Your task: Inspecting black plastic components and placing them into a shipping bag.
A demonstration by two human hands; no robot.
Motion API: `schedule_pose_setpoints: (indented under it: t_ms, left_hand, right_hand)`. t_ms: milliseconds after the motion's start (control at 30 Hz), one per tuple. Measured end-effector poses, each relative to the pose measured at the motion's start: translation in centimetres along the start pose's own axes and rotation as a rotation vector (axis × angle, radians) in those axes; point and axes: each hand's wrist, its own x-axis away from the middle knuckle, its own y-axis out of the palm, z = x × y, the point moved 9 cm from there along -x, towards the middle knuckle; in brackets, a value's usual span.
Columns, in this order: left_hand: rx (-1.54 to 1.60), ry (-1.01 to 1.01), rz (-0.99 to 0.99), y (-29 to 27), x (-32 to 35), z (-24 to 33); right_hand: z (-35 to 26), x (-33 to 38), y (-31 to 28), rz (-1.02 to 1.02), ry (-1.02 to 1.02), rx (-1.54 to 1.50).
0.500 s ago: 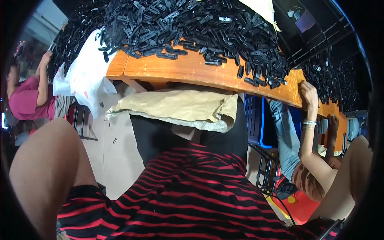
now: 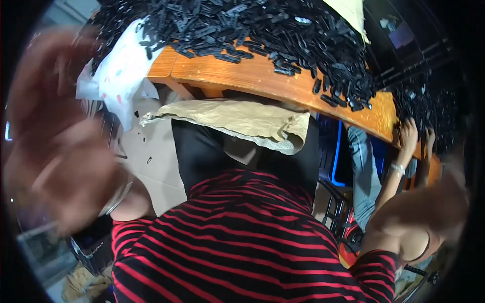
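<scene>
My left hand (image 2: 65, 136) is raised close to the camera on the left, smeared by motion, with a band at its wrist. Its finger pose and any contents are unclear. At the right rim my right arm is bent up, and my right hand (image 2: 447, 189) is a blur whose fingers I cannot make out. Neither hand visibly touches the table. A large heap of small, long black plastic pieces (image 2: 212, 25) covers much of the wooden table (image 2: 212, 70) ahead. Across my lap lies a beige sack (image 2: 227, 113) with a pale woven inner side.
A white plastic bag (image 2: 124, 70) hangs over the table's left edge. At the right, a co-worker's hand (image 2: 408, 134) is at another black heap (image 2: 439, 111). A blue crate (image 2: 328, 146) stands under the table. A few small pieces lie on the floor (image 2: 151, 177).
My left hand has come up into view on the left, and my right arm has shifted at the right rim. The view has turned slightly. The co-worker's hand has moved onto the black pieces.
</scene>
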Motion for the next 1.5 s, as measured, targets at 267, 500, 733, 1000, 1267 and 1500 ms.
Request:
schedule_pose_setpoints:
  t_ms: [267, 500, 733, 1000, 1267, 1500]
  left_hand:
    - [-0.452, -0.493, -0.854, 4.4, 22.0, -9.4]
    - [-0.396, -0.506, -1.061, 5.6, 24.6, -10.8]
    - [-0.164, -0.598, -1.274, 8.5, 26.4, -11.5]
    - [0.391, -1.356, -1.499, 9.8, 33.0, -8.9]
    - [0.850, -2.047, -0.296, 11.6, 43.7, -12.6]
    - [0.152, -1.818, -0.495, 8.4, 41.9, -17.9]
  right_hand:
    - [-18.4, 1.0, 14.7, -0.141, -0.300, 0.155]
    - [-15.9, 1.1, 19.7, -0.199, -0.358, 0.326]
    - [-16.0, 2.1, 19.7, -0.242, -0.308, -0.010]
    - [-14.8, 0.8, 17.6, -0.310, -0.292, -0.259]
    - [-23.7, 2.8, 17.6, -0.186, -0.682, 0.032]
    - [-17.1, 8.1, 26.5, -0.639, -0.566, 0.398]
